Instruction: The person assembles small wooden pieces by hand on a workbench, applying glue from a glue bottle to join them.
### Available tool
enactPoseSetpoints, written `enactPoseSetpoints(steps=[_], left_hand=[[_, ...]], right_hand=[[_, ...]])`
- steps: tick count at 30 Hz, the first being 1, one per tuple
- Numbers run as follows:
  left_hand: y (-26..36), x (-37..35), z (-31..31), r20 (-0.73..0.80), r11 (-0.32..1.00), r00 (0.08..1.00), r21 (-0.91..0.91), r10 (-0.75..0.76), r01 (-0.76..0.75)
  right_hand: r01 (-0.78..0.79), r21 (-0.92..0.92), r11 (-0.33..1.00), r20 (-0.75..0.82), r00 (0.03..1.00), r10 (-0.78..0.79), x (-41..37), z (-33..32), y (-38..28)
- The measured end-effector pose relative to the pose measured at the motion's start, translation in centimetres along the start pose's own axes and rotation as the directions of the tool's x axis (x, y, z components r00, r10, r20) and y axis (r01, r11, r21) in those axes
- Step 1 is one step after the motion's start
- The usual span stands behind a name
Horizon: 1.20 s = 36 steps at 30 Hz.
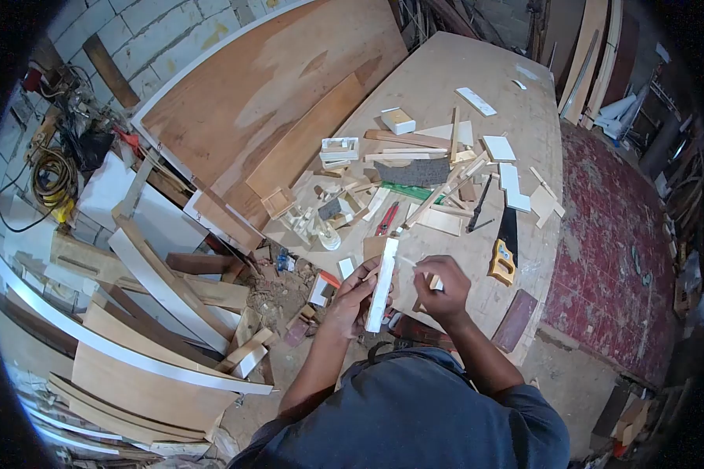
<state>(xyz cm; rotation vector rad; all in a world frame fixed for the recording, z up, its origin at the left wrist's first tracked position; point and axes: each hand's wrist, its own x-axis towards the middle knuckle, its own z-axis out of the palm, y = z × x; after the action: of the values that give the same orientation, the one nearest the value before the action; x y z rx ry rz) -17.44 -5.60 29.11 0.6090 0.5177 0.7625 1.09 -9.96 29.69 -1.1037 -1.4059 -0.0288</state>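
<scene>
My left hand (353, 295) is closed around a long, narrow white-faced piece of wood (382, 285), held in front of my chest over the near edge of the worktable. Just right of it, my right hand (444, 288) is curled with its fingertips pinched. A thin pale stick (407, 260) runs from those fingertips toward the white face; its exact kind is too small to tell. Beyond my hands, a red cutter knife (387, 219) lies on the table, near a clear plastic container (328, 237).
The plywood worktable (438, 74) carries wood strips, dark grey sandpaper (412, 173), white offcuts (508, 176) and a yellow-handled handsaw (502, 262). A reddish block (515, 320) lies at the right near edge. Large boards (266, 94) lean at left, above curved panels (149, 359).
</scene>
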Motion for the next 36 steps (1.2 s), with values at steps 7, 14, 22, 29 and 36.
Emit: enactPoseSetpoints(steps=[7,14,22,29,36], left_hand=[[0.6,-0.3,-1.3,-0.038,1.0,0.999,0.011,0.03,-0.03],[1.0,-0.2,-1.5,-0.115,0.996,0.992,-0.069,0.046,-0.054],[1.1,-0.5,-2.7,-0.066,0.997,0.996,-0.052,0.06,-0.064],[1.4,0.1,-2.9,-0.123,0.993,0.99,-0.089,0.065,-0.077],[2.1,0.7,-2.7,-0.118,0.996,0.991,-0.043,0.067,-0.072]], right_hand=[[0.17,0.037,0.985,0.212,0.962,-0.174,-1.4,0.4,-1.4],[0.189,0.191,0.963,0.307,0.92,-0.242,-0.4,-0.4,-3.1],[0.177,0.164,0.97,0.347,0.911,-0.225,-0.1,0.8,-2.9],[0.174,0.305,0.936,0.382,0.878,-0.288,0.8,0.6,-3.7],[0.221,0.292,0.93,0.438,0.834,-0.335,0.2,1.0,-3.3]])
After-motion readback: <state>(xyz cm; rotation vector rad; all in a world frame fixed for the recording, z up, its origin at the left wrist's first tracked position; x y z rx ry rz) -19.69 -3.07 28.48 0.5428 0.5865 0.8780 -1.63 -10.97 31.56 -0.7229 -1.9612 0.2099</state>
